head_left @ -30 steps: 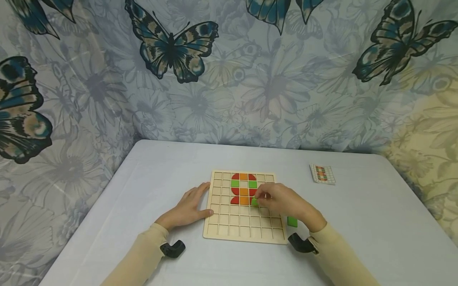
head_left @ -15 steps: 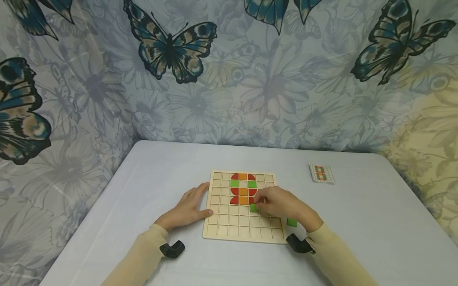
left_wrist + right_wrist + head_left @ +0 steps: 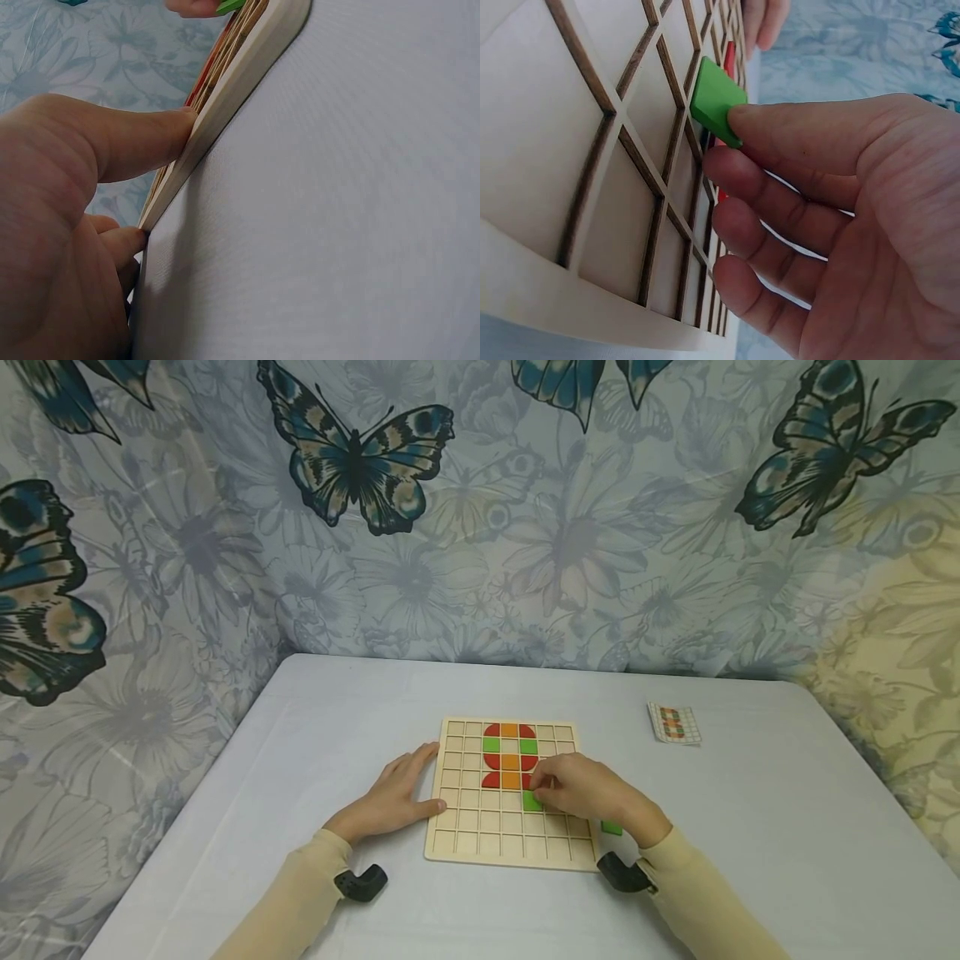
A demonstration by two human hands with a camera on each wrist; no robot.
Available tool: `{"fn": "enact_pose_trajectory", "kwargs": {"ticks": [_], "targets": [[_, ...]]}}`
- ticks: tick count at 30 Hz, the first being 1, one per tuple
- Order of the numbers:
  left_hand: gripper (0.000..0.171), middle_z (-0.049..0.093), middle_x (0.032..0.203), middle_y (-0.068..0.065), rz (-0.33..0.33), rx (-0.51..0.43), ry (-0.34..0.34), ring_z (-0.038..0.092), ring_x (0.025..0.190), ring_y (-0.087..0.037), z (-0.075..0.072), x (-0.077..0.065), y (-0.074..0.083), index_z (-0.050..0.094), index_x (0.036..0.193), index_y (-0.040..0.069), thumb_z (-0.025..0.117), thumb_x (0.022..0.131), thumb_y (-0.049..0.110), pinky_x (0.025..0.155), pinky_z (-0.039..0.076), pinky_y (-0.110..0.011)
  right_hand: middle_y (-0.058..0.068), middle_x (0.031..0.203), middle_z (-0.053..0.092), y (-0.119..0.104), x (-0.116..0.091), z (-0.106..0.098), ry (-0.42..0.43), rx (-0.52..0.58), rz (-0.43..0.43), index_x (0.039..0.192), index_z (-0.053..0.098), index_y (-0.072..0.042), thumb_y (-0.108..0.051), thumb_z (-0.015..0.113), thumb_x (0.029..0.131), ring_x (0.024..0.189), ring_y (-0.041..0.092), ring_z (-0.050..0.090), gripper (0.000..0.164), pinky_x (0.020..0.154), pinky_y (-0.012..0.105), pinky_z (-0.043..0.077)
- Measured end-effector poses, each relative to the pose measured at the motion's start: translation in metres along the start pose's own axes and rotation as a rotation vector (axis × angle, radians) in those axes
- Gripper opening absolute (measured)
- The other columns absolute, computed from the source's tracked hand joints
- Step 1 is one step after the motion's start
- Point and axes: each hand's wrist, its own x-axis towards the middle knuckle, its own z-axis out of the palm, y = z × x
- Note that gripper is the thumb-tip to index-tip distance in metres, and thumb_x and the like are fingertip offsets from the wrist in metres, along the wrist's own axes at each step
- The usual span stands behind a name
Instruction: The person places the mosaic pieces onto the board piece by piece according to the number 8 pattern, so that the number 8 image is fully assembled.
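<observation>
- Between the thumb and index finger of the right hand [image 3: 581, 787], a green tile [image 3: 532, 801] is pinched; the other fingers are bent beside it.
- Just past those fingertips, the green tile has shifted toward the person: a second ago it overlapped the right-hand red tile [image 3: 527, 781] of the nearest filled row, and now it sits over the cell on the near side of that tile, leaving more of the red showing.
- Against the right thumb, seen from the right wrist, the green tile is tilted to the wooden board [image 3: 480, 835]; I cannot tell whether its lower edge touches the grid.
- Along the board's left border, the left hand [image 3: 390, 793] rests with thumb and fingers spread apart, thumb on the rim, the same as in both earlier frames.
- Next to the right hand's wrist, on the table [image 3: 525, 910], a second green tile [image 3: 612, 827] lies just beside the board's right edge, with less of it in sight than a second ago.
- Farther out from the right fingertips, the red, orange and green pieces [image 3: 510, 762] already in the grid keep their places.
- Well beyond the right hand, to its right, the stack of patterned cards [image 3: 677, 725] is unmoved.
</observation>
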Motion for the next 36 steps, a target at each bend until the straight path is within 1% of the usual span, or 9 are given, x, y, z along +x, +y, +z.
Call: {"fn": "enact_pose_trajectory", "kwargs": {"ticks": [8,17,24,27,31,34,36], "targets": [[0.094,0.018,0.171,-0.009,0.002,-0.001,-0.001,0.012,0.156,-0.042,0.000,-0.001,0.001,0.017,0.164,0.018,0.072,0.091,0.040,0.123,0.015,-0.067,-0.010,0.084,0.069,0.001,0.001,0.001,0.008,-0.018,0.000,0.094,0.074,-0.013,-0.014,0.071,0.093,0.073,0.006,0.054,0.004,0.066,0.023,0.048],[0.094,0.019,0.171,-0.009,0.000,0.003,-0.001,0.012,0.156,-0.042,0.000,-0.001,0.001,0.017,0.164,0.018,0.072,0.091,0.040,0.122,0.015,-0.068,-0.009,0.085,0.069,0.002,0.001,0.002,0.012,-0.014,-0.003,0.094,0.075,-0.012,-0.015,0.073,0.092,0.074,0.006,0.055,0.004,0.067,0.023,0.049],[0.094,0.019,0.171,-0.010,0.001,-0.001,-0.003,0.011,0.156,-0.042,0.000,-0.001,0.001,0.017,0.164,0.018,0.072,0.091,0.039,0.123,0.014,-0.068,-0.009,0.083,0.066,0.001,0.001,0.003,0.018,-0.015,0.013,0.091,0.072,-0.015,-0.016,0.074,0.092,0.073,0.007,0.053,0.002,0.066,0.024,0.047],[0.094,0.019,0.171,-0.010,-0.001,0.004,-0.002,0.012,0.156,-0.043,0.000,-0.001,0.001,0.017,0.164,0.018,0.073,0.090,0.039,0.122,0.015,-0.068,-0.009,0.081,0.064,0.000,0.000,0.002,0.010,-0.009,0.025,0.089,0.070,-0.017,-0.016,0.074,0.092,0.072,0.009,0.052,0.005,0.064,0.024,0.046],[0.094,0.020,0.170,-0.009,-0.003,0.002,0.000,0.013,0.156,-0.042,0.000,-0.001,0.001,0.018,0.164,0.019,0.073,0.090,0.039,0.122,0.015,-0.067,-0.009,0.078,0.061,0.001,-0.003,-0.005,0.004,0.006,0.058,0.087,0.067,-0.020,-0.017,0.073,0.093,0.070,0.010,0.051,0.009,0.061,0.024,0.044],[0.094,0.020,0.171,-0.009,-0.002,-0.003,-0.001,0.013,0.156,-0.042,0.000,-0.001,0.001,0.018,0.164,0.019,0.073,0.090,0.040,0.122,0.015,-0.068,-0.006,0.075,0.059,0.004,-0.008,-0.015,0.007,0.021,0.081,0.087,0.065,-0.019,-0.017,0.071,0.094,0.063,0.009,0.050,0.010,0.056,0.024,0.043],[0.094,0.020,0.170,-0.009,0.000,0.001,0.001,0.013,0.156,-0.042,0.000,-0.001,0.000,0.018,0.164,0.019,0.073,0.090,0.040,0.122,0.015,-0.068,-0.004,0.075,0.057,0.007,-0.012,-0.024,0.002,0.031,0.078,0.088,0.063,-0.017,-0.016,0.070,0.095,0.060,0.009,0.048,0.009,0.053,0.023,0.041]]}}
